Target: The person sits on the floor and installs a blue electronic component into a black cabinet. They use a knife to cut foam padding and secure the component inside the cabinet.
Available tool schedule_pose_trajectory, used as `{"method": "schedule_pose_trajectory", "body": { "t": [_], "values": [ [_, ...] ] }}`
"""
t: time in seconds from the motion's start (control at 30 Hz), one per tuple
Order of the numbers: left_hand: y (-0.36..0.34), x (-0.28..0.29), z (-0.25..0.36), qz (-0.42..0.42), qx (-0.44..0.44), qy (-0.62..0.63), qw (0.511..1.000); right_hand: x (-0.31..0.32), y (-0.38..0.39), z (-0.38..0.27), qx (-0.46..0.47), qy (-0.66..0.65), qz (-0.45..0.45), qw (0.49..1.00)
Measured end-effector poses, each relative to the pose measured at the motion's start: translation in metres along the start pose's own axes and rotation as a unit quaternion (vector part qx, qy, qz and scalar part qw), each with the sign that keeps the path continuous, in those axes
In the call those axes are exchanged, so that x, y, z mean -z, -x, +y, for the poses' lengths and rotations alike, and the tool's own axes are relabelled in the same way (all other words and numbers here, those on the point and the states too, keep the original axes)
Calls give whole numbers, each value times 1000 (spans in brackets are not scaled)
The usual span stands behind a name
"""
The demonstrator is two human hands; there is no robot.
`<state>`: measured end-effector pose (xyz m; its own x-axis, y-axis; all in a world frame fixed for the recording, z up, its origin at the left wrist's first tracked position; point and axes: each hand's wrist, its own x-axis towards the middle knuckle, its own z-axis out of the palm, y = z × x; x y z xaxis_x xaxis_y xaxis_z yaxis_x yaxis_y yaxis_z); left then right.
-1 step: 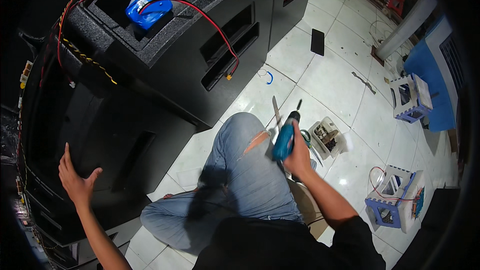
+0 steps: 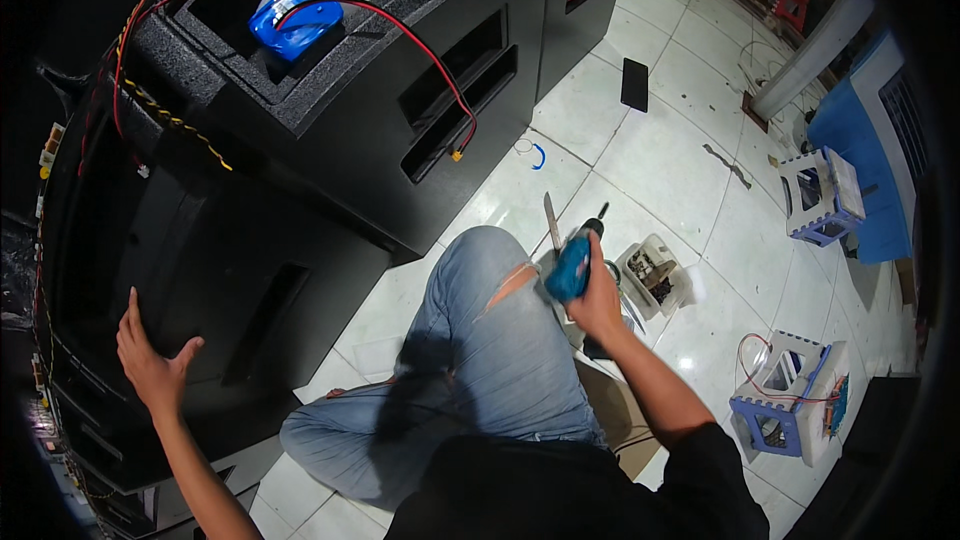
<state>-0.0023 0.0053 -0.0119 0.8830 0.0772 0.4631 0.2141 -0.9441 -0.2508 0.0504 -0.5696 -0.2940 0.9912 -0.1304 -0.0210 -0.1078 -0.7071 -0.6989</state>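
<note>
A teal cordless drill [image 2: 570, 268] with a black chuck and a bit is gripped in my right hand [image 2: 598, 302], above the floor beside my knee. Its bit points away from me. Fingers spread, my left hand [image 2: 155, 355] rests against the large black cabinet [image 2: 230, 230] on the left. Close by the drill, a white plastic tub [image 2: 655, 275] holds small dark hardware. A flat metal blade-like tool [image 2: 551, 218] lies past my knee. On top of the black casing sits a blue-wrapped pack [image 2: 297, 20] with a red and black cable [image 2: 440, 65] ending in a yellow connector.
Black cabinets with recessed slots line the left side, with loose twisted wires [image 2: 180, 120] along them. A black phone [image 2: 635, 85] lies on the white tiles. Two folding stools [image 2: 822, 196] stand at the right, the nearer bearing a red wire. A pillar [image 2: 815, 48] rises behind.
The drill has tilted slightly in my right hand, and its bit has shifted a little to the right. My left hand has stayed put.
</note>
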Motion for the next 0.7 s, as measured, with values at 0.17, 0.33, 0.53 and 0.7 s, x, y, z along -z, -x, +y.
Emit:
{"method": "schedule_pose_trajectory", "body": {
  "t": [0.17,0.33,0.53,0.7],
  "values": [
    [-1,-5,-2,8,4,-2,1000,-51,-104,75,-117,-30,-40,992],
    [-1,-9,-5,0,14,9,1000,-103,-186,151,-154,52,37,986],
    [1,-9,-10,-7,4,34,999,-90,-246,159,-161,147,150,964],
    [1,-13,-11,2,2,35,999,-65,-205,118,-36,234,-101,966]
  ]
}}
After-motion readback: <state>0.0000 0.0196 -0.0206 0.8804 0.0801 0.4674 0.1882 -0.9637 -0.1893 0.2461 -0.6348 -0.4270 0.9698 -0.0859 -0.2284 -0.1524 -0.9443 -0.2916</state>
